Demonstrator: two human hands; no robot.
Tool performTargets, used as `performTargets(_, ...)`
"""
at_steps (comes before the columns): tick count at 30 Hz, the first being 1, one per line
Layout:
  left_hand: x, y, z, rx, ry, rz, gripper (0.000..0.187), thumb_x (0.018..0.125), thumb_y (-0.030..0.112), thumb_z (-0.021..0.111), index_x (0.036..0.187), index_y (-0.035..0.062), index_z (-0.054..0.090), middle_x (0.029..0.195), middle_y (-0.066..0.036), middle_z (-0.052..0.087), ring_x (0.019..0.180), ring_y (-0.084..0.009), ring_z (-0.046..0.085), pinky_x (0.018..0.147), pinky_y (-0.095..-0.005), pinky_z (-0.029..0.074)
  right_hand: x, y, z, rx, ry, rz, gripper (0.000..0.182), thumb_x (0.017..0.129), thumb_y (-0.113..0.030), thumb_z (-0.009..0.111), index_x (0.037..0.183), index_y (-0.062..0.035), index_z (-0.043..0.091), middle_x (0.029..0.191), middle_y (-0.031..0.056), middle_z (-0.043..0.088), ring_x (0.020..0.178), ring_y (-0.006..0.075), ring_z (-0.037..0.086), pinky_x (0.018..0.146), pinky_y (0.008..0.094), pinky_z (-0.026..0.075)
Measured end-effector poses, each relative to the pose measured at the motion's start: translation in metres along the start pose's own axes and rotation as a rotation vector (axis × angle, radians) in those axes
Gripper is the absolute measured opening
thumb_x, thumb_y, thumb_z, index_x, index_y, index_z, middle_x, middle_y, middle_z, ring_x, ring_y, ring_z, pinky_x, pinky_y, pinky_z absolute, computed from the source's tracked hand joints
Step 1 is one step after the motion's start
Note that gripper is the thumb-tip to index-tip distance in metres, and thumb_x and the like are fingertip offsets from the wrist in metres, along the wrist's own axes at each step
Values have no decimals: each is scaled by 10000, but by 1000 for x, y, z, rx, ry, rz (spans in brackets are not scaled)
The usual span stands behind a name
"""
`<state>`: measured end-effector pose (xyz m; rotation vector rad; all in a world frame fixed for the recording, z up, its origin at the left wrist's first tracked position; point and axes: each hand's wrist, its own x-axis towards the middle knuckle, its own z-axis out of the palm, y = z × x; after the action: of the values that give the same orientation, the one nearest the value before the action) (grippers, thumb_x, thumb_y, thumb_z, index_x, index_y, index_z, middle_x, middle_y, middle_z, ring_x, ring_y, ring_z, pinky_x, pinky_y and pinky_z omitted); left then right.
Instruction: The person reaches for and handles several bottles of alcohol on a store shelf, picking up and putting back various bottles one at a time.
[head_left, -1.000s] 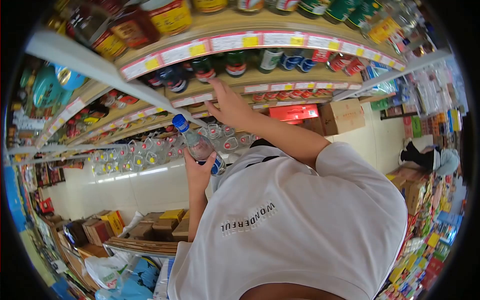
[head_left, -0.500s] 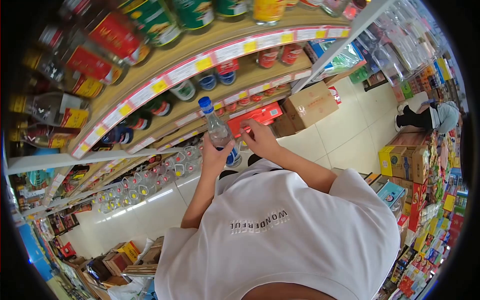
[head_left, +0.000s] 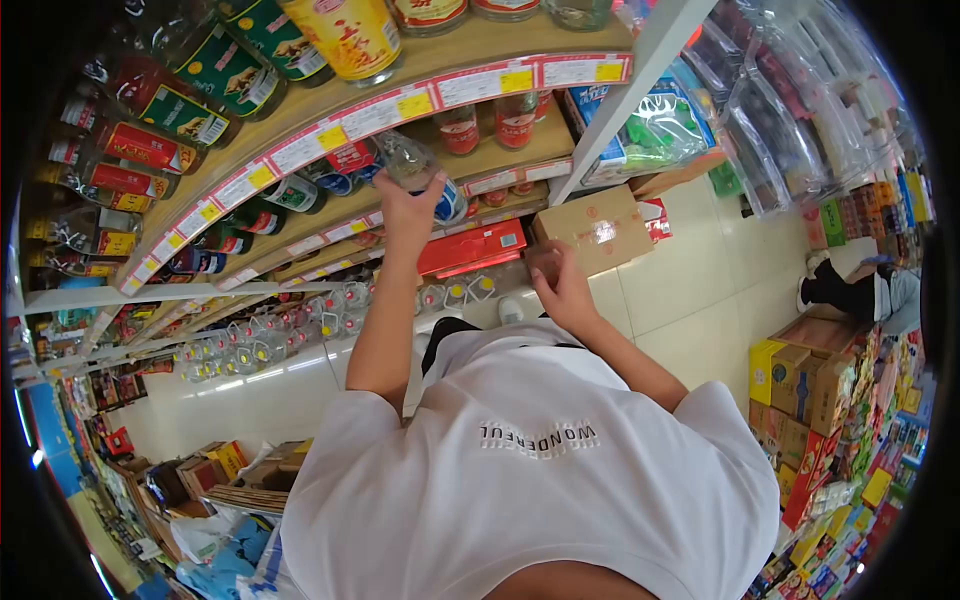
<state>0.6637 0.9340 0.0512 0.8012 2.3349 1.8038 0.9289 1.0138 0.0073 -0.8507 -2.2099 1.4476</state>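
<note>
My left hand (head_left: 410,205) is wrapped round a clear glass bottle (head_left: 424,172) with a blue and white label. The bottle tilts into the gap between shelf levels, its neck hidden by the upper shelf's edge. Beside it, more bottles with blue labels (head_left: 330,178) stand on the same level. My right hand (head_left: 565,288) hangs lower, in front of a cardboard box (head_left: 592,230), its fingers loosely bent and apart, with nothing plainly seen in them.
An upper shelf (head_left: 380,110) with price tags carries several bottles. A red box (head_left: 470,250) lies low on the rack. Large clear jugs (head_left: 250,345) stand on the floor at left. Stacked cartons (head_left: 800,385) are at right, near another person's legs (head_left: 845,290).
My left hand has moved the bottle up and forward, from in front of my body into the shelf gap. My right hand has drawn away from it, lower and to the right.
</note>
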Motion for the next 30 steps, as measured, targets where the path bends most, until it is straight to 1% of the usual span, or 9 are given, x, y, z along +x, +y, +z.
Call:
performTargets(5, 22, -1, 7, -83, -29, -13, 661, 786, 227, 794, 1241, -46, 400, 1134, -186, 621, 1030, -268, 620, 917, -366, 461, -10, 23, -27, 39, -9, 110, 509, 882, -111, 617, 1312, -2, 366, 992, 154, 661, 669, 245, 627, 644, 359, 507)
performTargets(9, 33, 16, 8, -112, -4, 38, 656, 781, 225, 792, 1259, -24, 418, 1155, -197, 626, 1051, -283, 624, 922, -379, 466, -5, 33, -37, 12, -28, 89, 485, 892, -100, 608, 1303, -3, 367, 993, 154, 662, 655, 226, 626, 625, 354, 504)
performTargets(12, 42, 19, 7, 31, 55, 48, 699, 773, 212, 794, 1300, -14, 394, 1163, -191, 624, 1067, -284, 612, 944, -373, 451, 0, 36, -43, 35, -43, 93, 475, 894, -88, 605, 1297, -3, 368, 994, 154, 663, 634, 206, 617, 606, 340, 499)
performTargets(15, 43, 17, 17, 96, 155, 83, 767, 768, 203, 794, 1353, -8, 346, 1212, -186, 585, 1105, -284, 580, 972, -368, 427, -4, 42, -50, 52, -50, 117, 469, 895, -82, 604, 1292, -2, 369, 995, 153, 664, 613, 190, 602, 590, 325, 492)
performTargets(18, 46, 5, 27, -33, 187, 183, 820, 761, 175, 794, 1387, -12, 298, 1282, -193, 523, 1153, -278, 534, 1002, -365, 399, -3, 55, -48, 88, -40, 128, 460, 898, -84, 601, 1288, -1, 371, 990, 152, 664, 604, 179, 593, 582, 318, 487)
performTargets(21, 45, -2, 30, -54, 192, 186, 844, 758, 149, 792, 1404, -13, 273, 1316, -205, 483, 1175, -282, 508, 1013, -367, 388, -7, 62, -48, 114, -58, 141, 447, 902, -84, 594, 1284, -1, 376, 976, 147, 661, 610, 169, 588, 580, 317, 482)
performTargets(24, 45, -6, 35, -64, 213, 213, 821, 757, 130, 790, 1394, -15, 293, 1291, -201, 496, 1159, -281, 510, 1012, -364, 387, -9, 63, -44, 117, -77, 141, 438, 905, -83, 590, 1282, -1, 381, 962, 136, 656, 614, 161, 581, 578, 314, 476)
performTargets(28, 45, -18, 35, -60, 189, 168, 770, 765, 144, 790, 1363, -17, 333, 1256, -189, 517, 1148, -279, 518, 1005, -370, 393, -13, 66, -39, 151, -83, 144, 435, 908, -82, 588, 1284, -5, 386, 963, 125, 654, 604, 154, 564, 573, 307, 470)
performTargets(30, 42, -12, 34, -45, 184, 139, 731, 765, 149, 790, 1338, -21, 368, 1244, -191, 531, 1145, -282, 526, 997, -374, 402, -15, 68, -37, 167, -78, 147, 432, 909, -82, 585, 1286, -10, 389, 960, 124, 655, 593, 150, 555, 567, 304, 467)
